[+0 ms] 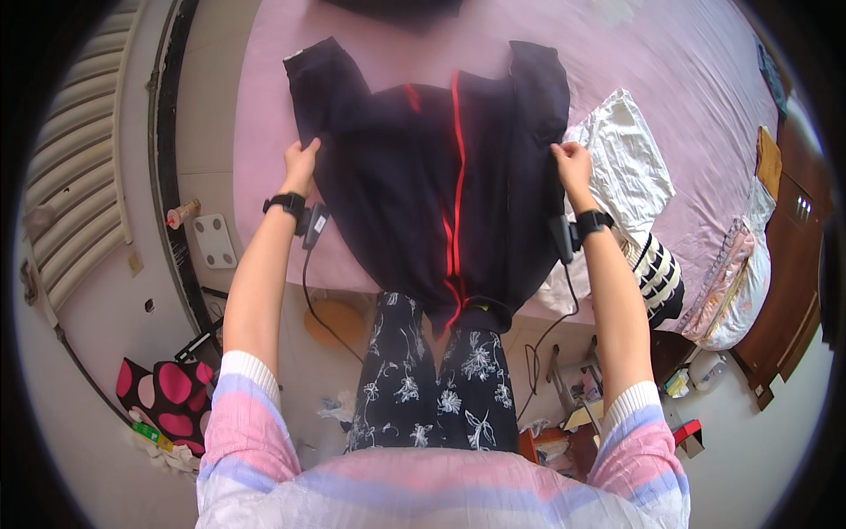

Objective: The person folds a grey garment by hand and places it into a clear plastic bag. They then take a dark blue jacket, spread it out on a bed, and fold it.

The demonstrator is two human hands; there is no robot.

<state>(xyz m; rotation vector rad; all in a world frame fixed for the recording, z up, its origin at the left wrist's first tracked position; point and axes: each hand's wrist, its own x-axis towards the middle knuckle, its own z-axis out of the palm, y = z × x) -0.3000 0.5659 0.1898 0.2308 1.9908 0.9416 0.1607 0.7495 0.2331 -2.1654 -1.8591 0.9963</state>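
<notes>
A dark navy jacket with red trim (396, 178) is spread between my hands, over the bed's near edge, its lower end hanging at my legs. My left hand (303, 162) pinches the jacket's left edge below one sleeve. On the other side, my right hand (574, 162) pinches the right edge below the other sleeve. Both sleeves point away from me. Each wrist wears a black strap with a cabled device. A white garment (628, 159) lies just right of my right hand.
The bed has a pink sheet (700, 132). A dark item (403, 10) lies at its far side. A black-and-white knitted piece (661, 284) and a folded floral quilt (724, 284) are at the right. A radiator (86, 159) stands left, with a white scale (215, 241) on the floor.
</notes>
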